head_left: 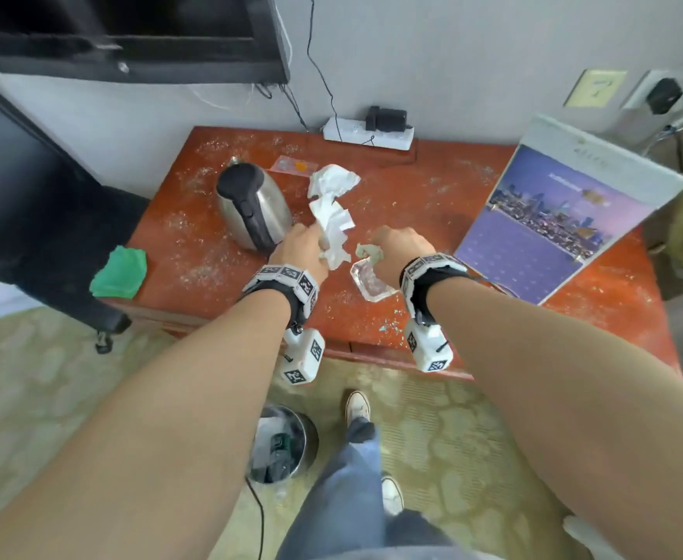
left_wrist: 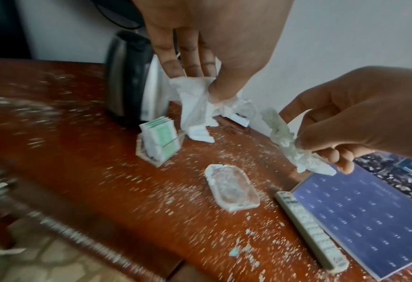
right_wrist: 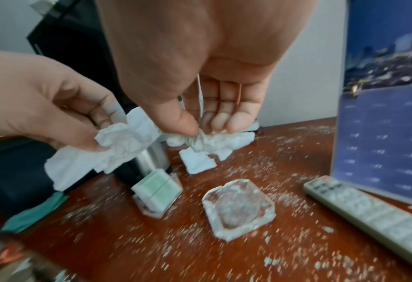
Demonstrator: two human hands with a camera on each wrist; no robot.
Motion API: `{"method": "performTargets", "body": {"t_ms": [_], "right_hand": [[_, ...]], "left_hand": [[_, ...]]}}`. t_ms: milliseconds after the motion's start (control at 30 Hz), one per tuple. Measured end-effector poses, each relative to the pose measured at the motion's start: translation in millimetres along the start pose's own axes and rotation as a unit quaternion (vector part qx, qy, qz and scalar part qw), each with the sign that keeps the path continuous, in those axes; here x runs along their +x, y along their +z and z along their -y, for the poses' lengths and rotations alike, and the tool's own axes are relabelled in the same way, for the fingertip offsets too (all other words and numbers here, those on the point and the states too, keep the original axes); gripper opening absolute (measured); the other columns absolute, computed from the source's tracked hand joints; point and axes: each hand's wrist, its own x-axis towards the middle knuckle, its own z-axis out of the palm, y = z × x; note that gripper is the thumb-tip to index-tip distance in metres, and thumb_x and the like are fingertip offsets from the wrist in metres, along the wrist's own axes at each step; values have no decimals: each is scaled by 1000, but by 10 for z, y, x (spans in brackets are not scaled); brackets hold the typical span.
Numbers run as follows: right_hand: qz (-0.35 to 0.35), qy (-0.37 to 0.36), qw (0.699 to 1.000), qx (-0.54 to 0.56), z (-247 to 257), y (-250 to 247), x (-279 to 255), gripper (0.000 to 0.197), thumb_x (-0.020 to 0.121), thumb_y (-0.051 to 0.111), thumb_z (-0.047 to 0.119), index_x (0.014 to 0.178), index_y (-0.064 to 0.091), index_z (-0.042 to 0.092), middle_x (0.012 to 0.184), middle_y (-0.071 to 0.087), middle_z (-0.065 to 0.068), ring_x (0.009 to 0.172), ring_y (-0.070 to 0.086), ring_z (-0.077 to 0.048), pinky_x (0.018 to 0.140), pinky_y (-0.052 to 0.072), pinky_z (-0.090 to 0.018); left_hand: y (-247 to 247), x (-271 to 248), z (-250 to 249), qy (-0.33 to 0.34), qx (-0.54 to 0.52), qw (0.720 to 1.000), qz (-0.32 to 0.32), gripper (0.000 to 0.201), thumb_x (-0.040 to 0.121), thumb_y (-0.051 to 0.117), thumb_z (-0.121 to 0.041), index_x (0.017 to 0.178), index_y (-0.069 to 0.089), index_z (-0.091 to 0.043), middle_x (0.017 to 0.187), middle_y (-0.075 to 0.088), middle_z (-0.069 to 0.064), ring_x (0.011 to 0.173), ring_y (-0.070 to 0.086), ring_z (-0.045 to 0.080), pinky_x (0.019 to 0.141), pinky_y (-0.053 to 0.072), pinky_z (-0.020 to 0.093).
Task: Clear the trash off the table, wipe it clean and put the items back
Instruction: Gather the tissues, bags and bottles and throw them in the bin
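Note:
My left hand pinches a white crumpled tissue and holds it just above the red-brown table, beside the steel kettle. In the left wrist view its thumb and fingers close on that tissue. My right hand pinches a smaller greenish crumpled tissue over the glass ashtray; the right wrist view shows the hand, the wad and the ashtray. Another crumpled tissue lies further back. White crumbs cover the tabletop.
A folded green cloth lies at the table's left edge. A calendar stands at the right with a remote in front. A tea-bag holder sits by the kettle. A power strip lies at the back. A bin stands on the floor.

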Motion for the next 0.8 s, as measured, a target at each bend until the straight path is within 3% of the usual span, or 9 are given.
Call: {"method": "performTargets", "body": {"t_ms": [167,400,467,600,733,800], "right_hand": [[57,-62,996,9,549,470,-277,36,91,52,19,127,53,15,108,63,-14,89,61,-32,72,55,-37],[169,-99,981,6,1298,1453,-378,44,86,54,14,130,55,22,116,59,-11,100,62,-30,84,57,-39],[194,-97,976,-7,1477,1814,-328,43,85,56,14,127,56,22,111,61,-9,95,63,-27,80,57,-36],[226,-64,972,-31,1684,2645,-162,39,89,50,11,126,53,23,102,58,-4,79,62,-22,56,49,-28],[244,-35,968,-43,1724,3561,-28,43,92,51,12,134,47,22,99,50,-6,67,56,-16,48,42,-24],[251,-24,967,-44,1733,3957,20,43,92,52,14,134,46,21,98,48,-6,68,57,-18,50,43,-24]], "left_hand": [[80,-703,691,-70,2,998,0,18,88,64,-10,102,61,-21,100,47,-1,84,54,22,72,41,31],[577,-1350,1773,-165,-22,985,37,16,91,62,-15,106,61,-23,109,57,-1,93,58,20,80,51,32],[839,-1525,2125,-193,-38,979,62,18,91,62,-16,107,61,-24,107,58,-2,85,58,17,75,51,30],[1473,-1807,2883,-227,-54,966,109,17,89,63,-13,104,62,-21,103,55,-2,85,54,15,78,45,25],[2179,-1975,3490,-264,-67,947,170,15,93,61,-15,106,59,-22,109,62,3,87,60,20,79,52,30],[2467,-2001,3689,-282,-83,936,195,18,93,61,-15,110,60,-22,112,63,6,92,65,24,80,55,33]]}}
